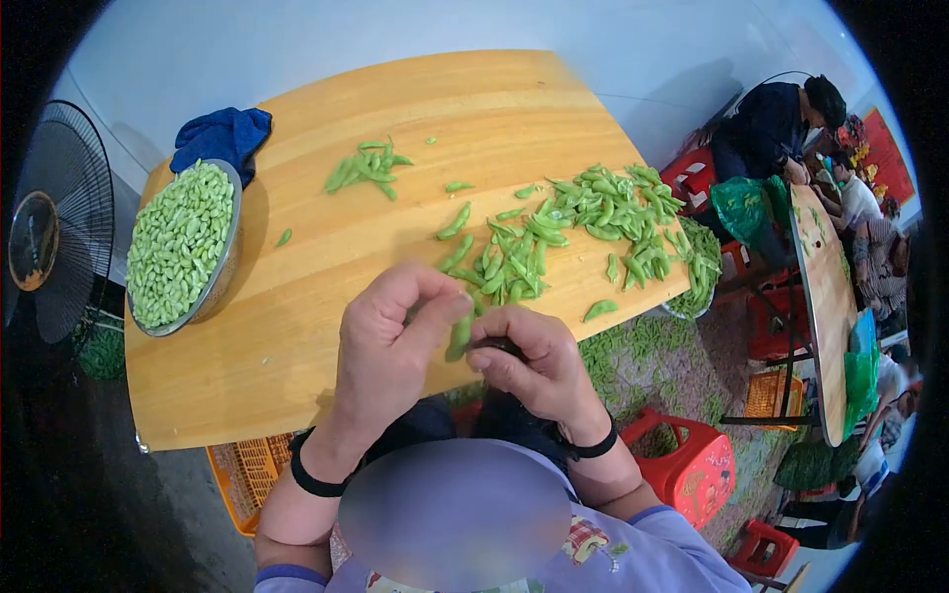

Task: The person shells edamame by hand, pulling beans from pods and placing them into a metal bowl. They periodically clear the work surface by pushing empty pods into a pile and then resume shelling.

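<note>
My left hand point(388, 348) and my right hand point(532, 364) meet over the near edge of the round wooden table point(297, 336). Both pinch one green bean pod point(459, 337), which stands nearly upright between the fingertips. My right hand also grips a small dark tool point(497, 345) against the pod. Just beyond the hands, a loose pile of green pods point(573, 229) spreads across the table's right half. A smaller bunch of pods point(362, 166) lies near the far edge.
A metal bowl point(223, 279) heaped with green pods stands at the table's left, with a blue cloth point(222, 135) behind it. A fan point(54, 222) is far left. Red stools point(692, 465), crates and pod scraps cover the floor. Other people sit at a second table point(825, 296) on the right.
</note>
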`<state>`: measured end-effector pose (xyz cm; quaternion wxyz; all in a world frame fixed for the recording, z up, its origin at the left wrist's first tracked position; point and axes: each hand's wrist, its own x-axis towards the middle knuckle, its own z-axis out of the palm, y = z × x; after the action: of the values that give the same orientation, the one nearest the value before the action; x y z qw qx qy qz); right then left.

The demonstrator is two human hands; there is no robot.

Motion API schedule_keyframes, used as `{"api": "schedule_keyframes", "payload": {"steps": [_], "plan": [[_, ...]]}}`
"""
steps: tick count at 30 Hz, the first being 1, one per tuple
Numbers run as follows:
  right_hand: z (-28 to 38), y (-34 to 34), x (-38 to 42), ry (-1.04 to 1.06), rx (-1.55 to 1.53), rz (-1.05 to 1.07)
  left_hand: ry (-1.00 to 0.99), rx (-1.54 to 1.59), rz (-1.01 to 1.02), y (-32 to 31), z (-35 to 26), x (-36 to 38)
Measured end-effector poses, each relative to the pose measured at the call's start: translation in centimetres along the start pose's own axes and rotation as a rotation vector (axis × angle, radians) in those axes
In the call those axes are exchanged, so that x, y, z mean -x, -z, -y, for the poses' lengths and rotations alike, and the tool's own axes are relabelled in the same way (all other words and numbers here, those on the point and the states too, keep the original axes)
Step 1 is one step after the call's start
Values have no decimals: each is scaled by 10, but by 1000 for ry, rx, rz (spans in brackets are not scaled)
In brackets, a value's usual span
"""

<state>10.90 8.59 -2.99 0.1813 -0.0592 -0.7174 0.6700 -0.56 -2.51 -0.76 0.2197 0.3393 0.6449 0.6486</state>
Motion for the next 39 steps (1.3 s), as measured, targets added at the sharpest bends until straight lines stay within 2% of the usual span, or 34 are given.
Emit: {"api": "schedule_keyframes", "payload": {"steps": [1, 5, 7, 8, 9, 10, 11, 12, 13, 16, 17, 18, 19, 20, 22, 23, 25, 26, 28, 30, 34, 35, 36, 37, 38, 39], "plan": [[0, -1, -1, 196, 198, -30, 1, 0, 0, 0, -1, 1], [-2, -2, 2, 178, 286, -77, 69, 121, 69, 2, 0, 0], [1, -2, 4, -99, -124, 5, 112, 205, 112, 7, 3, -2], [0, 0, 4, -99, -125, 3, 175, 333, 196, 10, 6, -4], [0, 3, 4, -230, -341, 78, 240, 461, 279, 11, 10, -4], [0, 6, 4, -359, -558, 152, 242, 461, 283, 11, 13, -4], [-1, 7, 4, -358, -558, 148, 218, 596, 349, 10, 17, -4], [-3, 7, 3, -375, -710, 217, 192, 729, 415, 10, 21, -5], [-6, 8, 3, -387, -862, 285, 193, 727, 422, 10, 28, -4], [-14, 10, 0, -442, -888, 351, 118, 826, 428, 10, 35, -1], [-9, 8, 0, -440, -888, 352, 212, 685, 320, 12, 29, 0], [0, 4, 0, -418, -584, 193, 302, 542, 212, 14, 25, 0], [4, 2, 0, -388, -279, 36, 299, 541, 210, 13, 23, 1], [4, 0, 0, -389, -279, 39, 241, 426, 202, 12, 21, 2], [3, -2, 1, -155, -26, 4, 187, 311, 190, 12, 22, 5], [6, -1, 0, -154, -26, 6, 176, 309, 192, 14, 22, 4], [15, 6, -3, -433, -297, 130, 160, 310, 190, 14, 23, 2], [14, 7, -3, -433, -294, 133, 133, 411, 244, 13, 26, 1], [8, 7, -4, -533, -638, 229, 108, 512, 297, 13, 33, 0], [2, 7, -4, -533, -711, 252, 101, 670, 405, 14, 39, -2], [-3, 3, -4, -513, -837, 218, 55, 797, 451, 10, 44, -7], [-2, 4, -5, -509, -835, 218, 177, 743, 383, 12, 42, -7], [-1, 4, -7, -513, -683, 129, 294, 688, 312, 14, 40, -6], [0, 4, -7, -517, -534, 39, 293, 688, 311, 12, 37, -4], [1, 2, -7, -517, -534, 39, 229, 535, 244, 8, 35, -1], [1, -3, -7, -359, -273, -28, 164, 382, 178, 5, 32, 1]]}}
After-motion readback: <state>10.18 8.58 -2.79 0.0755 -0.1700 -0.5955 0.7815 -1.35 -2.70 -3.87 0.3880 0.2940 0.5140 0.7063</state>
